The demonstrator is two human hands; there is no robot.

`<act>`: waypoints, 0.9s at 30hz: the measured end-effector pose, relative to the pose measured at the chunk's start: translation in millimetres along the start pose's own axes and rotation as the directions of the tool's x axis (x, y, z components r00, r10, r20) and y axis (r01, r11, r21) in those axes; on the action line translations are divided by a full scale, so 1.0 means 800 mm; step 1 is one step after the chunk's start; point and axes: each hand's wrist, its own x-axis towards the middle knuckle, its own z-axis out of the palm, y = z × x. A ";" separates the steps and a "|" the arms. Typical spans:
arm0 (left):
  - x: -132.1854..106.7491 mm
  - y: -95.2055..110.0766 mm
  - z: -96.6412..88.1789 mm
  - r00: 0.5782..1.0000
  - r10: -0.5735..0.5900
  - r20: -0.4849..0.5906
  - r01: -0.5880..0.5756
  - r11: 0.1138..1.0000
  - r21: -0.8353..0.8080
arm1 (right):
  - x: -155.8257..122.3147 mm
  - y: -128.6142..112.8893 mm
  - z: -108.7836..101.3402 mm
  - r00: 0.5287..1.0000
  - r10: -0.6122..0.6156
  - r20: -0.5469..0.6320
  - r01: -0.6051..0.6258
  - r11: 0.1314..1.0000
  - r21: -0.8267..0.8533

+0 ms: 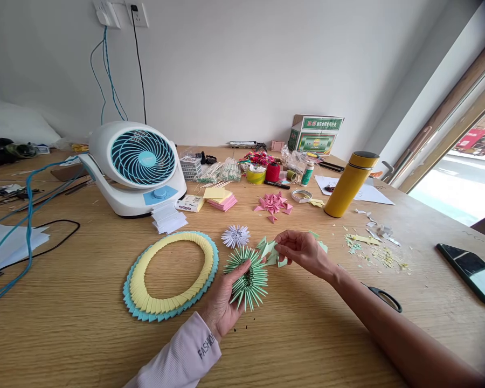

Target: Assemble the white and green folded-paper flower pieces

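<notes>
My left hand grips a round, spiky ring of green folded paper, with the thumb over its upper part. To the right of it, my right hand has thumb and forefinger pinched together at a pale green folded paper piece. Several more such pieces lie under and around those fingers, partly hidden by the hand. Just behind the green ring sits a smaller white-lilac spiky paper ring. A large yellow and blue folded-paper ring lies flat to the left.
Pink folded pieces are heaped farther back, near a tape roll. A white fan stands back left, a yellow bottle back right. Scissors, paper scraps and a phone lie to the right.
</notes>
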 end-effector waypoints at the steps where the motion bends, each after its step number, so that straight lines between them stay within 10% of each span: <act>1: -0.001 0.000 0.001 1.000 -0.011 0.000 0.011 1.000 0.006 | -0.001 -0.003 0.002 1.000 -0.010 -0.003 0.010 0.999 -0.050; 9: 0.005 -0.004 -0.001 0.999 -0.013 -0.032 0.013 1.000 -0.010 | -0.008 -0.018 0.004 0.968 -0.242 0.063 0.247 0.883 -0.399; 15: 0.005 -0.002 -0.001 0.999 -0.018 -0.028 0.018 1.000 0.008 | -0.004 -0.015 -0.013 0.961 -0.272 -0.054 0.199 0.813 -0.547; 22: 0.004 -0.006 0.000 0.998 -0.038 -0.058 0.039 0.999 0.008 | -0.005 -0.012 0.008 0.976 -0.204 0.081 0.220 0.919 -0.328; 27: 0.003 -0.002 0.002 0.997 -0.012 -0.081 0.014 1.000 0.023 | 0.000 -0.006 0.000 0.967 -0.234 -0.104 0.161 0.871 -0.465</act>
